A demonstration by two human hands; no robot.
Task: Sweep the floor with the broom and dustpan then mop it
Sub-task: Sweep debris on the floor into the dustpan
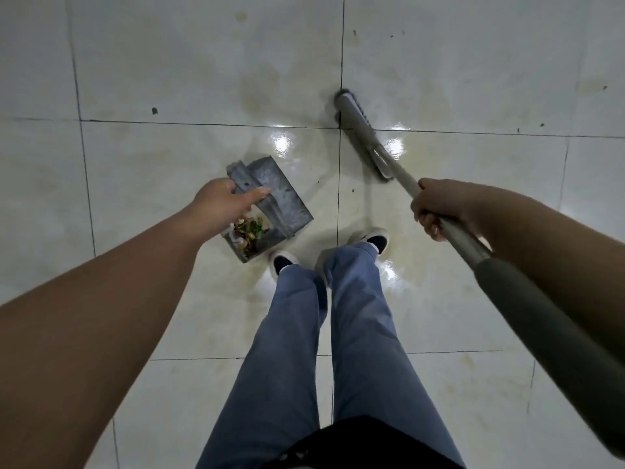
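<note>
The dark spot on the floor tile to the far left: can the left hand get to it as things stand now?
Probably not yet. The left hand grips the dustpan, which holds debris, and the dark spot lies farther away on the floor. Nothing blocks the path, but the person stands upright.

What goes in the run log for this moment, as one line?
left hand holds grey metal dustpan with debris | right hand grips grey broom handle | phase: sweeping
</note>
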